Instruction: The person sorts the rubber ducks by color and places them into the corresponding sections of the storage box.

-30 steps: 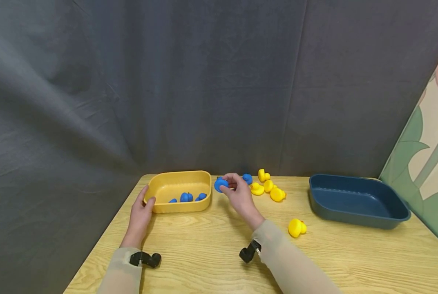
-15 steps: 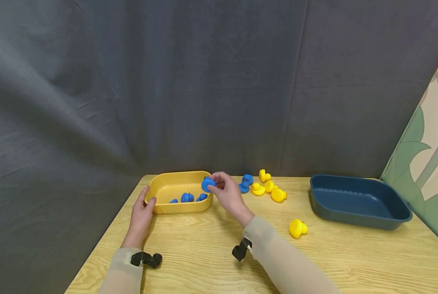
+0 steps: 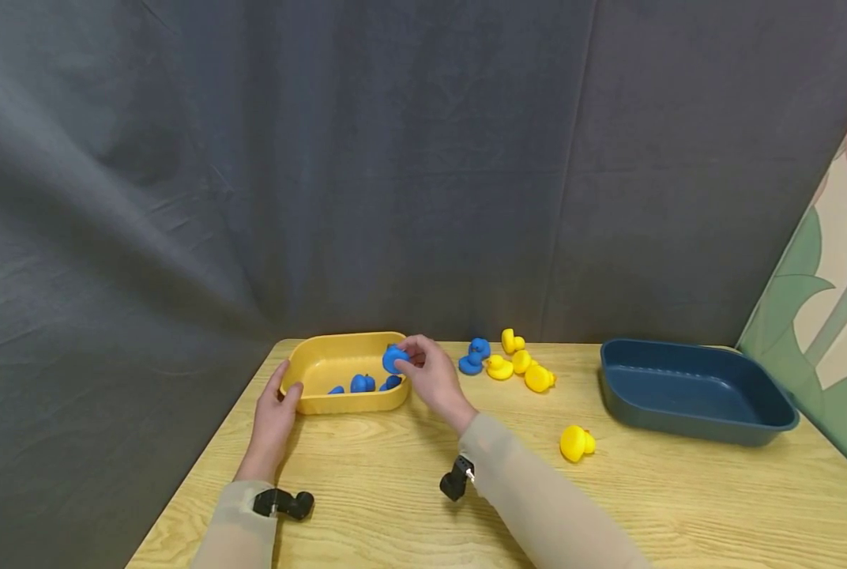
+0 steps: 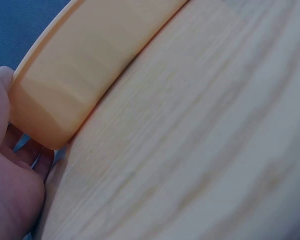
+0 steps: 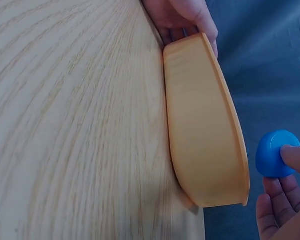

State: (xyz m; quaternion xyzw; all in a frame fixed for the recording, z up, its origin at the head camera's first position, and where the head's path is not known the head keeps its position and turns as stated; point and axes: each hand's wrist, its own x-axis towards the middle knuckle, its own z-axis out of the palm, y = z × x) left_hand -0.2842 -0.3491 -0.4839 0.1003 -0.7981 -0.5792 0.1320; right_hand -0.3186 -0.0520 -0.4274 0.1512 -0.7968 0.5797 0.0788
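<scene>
My right hand (image 3: pixel 436 381) pinches a blue rubber duck (image 3: pixel 393 360) between thumb and fingers, over the right end of a yellow plastic bin (image 3: pixel 352 404). In the right wrist view the duck (image 5: pixel 271 156) is held just beyond the bin's rim, the thumb pressed on it. My left hand (image 3: pixel 272 419) grips the bin's left end, with the thumb at the rim; in the left wrist view the fingers go round the outer wall (image 4: pixel 80 70). Several blue ducks (image 3: pixel 361 383) lie in the bin, partly hidden by its front wall.
Right of the bin, two blue ducks (image 3: pixel 471 363) stand beside several yellow ducks (image 3: pixel 499 367). A lone yellow duck (image 3: pixel 574 443) lies nearer the front. The dark blue bin (image 3: pixel 694 428) sits at the right on the wooden table (image 3: pixel 367 490). A grey curtain (image 3: pixel 423 174) hangs behind.
My right hand has moved left with the blue duck, from beside the yellow bin to over its right end. The left hand keeps its grip on the bin.
</scene>
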